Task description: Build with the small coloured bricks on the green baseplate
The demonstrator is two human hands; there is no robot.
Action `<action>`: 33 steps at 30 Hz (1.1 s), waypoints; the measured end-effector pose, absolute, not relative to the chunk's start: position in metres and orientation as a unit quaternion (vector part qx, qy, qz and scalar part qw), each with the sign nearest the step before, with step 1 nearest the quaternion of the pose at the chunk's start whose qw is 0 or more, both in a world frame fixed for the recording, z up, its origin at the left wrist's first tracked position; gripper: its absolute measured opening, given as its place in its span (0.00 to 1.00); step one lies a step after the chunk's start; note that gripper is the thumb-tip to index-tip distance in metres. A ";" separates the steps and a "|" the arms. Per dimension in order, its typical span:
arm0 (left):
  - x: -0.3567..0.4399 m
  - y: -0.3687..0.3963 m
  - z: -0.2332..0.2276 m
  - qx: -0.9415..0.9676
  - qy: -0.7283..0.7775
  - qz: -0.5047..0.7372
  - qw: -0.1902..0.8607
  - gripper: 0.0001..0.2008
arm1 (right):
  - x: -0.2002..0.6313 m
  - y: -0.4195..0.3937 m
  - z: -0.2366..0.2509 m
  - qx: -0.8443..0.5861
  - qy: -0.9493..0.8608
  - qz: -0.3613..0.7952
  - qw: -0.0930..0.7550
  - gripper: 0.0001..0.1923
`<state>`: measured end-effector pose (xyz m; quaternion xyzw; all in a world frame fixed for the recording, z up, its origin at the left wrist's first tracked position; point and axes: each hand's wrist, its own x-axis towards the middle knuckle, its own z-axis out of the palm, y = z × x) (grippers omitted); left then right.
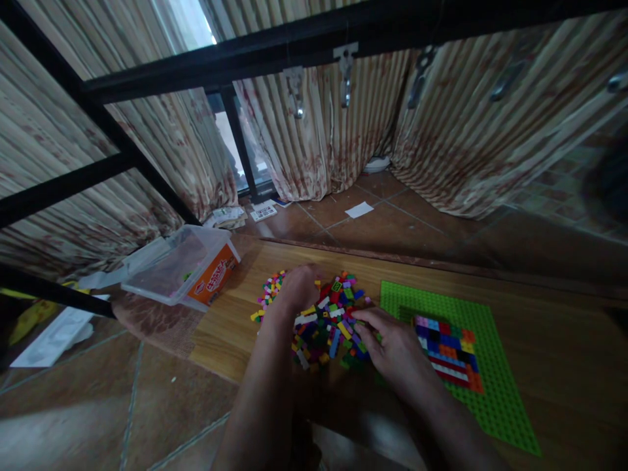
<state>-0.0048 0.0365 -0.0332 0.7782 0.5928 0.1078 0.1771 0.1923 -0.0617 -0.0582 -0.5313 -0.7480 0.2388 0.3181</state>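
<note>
Picking through loose bricks (334,337) heaped on the desk (226,343) beside the green baseplate (498,379) seems the step in hand, the next move calling for one brick freed cleanly, though whether the grip of the left hand (299,289) or right hand (395,341) pinches anything cannot be told.

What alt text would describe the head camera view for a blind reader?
A person's left hand and right hand are at a pile of loose colourful bricks on a wooden tabletop. On the right, joined bricks sit on a green baseplate; on the left is a clear plastic box with an orange label. Striped curtains hang behind.
</note>
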 end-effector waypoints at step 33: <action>-0.033 0.014 -0.025 0.679 0.719 0.059 0.135 0.16 | 0.193 -0.060 -0.067 -0.538 -0.751 0.246 0.293 0.12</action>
